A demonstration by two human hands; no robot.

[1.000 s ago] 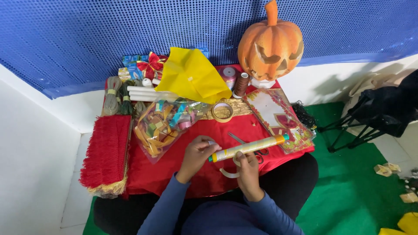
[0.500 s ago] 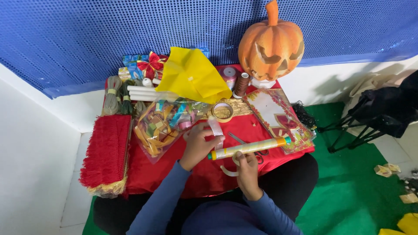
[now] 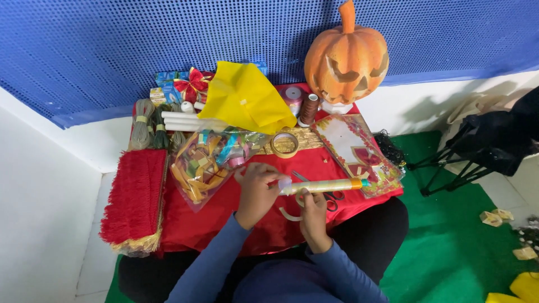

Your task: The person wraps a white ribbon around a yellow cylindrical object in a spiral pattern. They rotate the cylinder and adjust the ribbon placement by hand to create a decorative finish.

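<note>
Left hand [image 3: 255,188]: fingers curled, tips at the lilac end of the roll [image 3: 323,186]; grip on it could not be confirmed.
Right hand [image 3: 311,210]: fingers closed around the roll from beneath.
Roll: yellow-patterned, held level just above the red bench [image 3: 264,224], orange end pointing right.
Strip [image 3: 289,215]: pale, curled, under the roll beside the right hand.
Scissors [image 3: 331,197]: lay on the bench behind the roll.
Ribbon bag [image 3: 205,163]: left of the hands.
Pumpkin [image 3: 346,59]: stood at the far edge.
</note>
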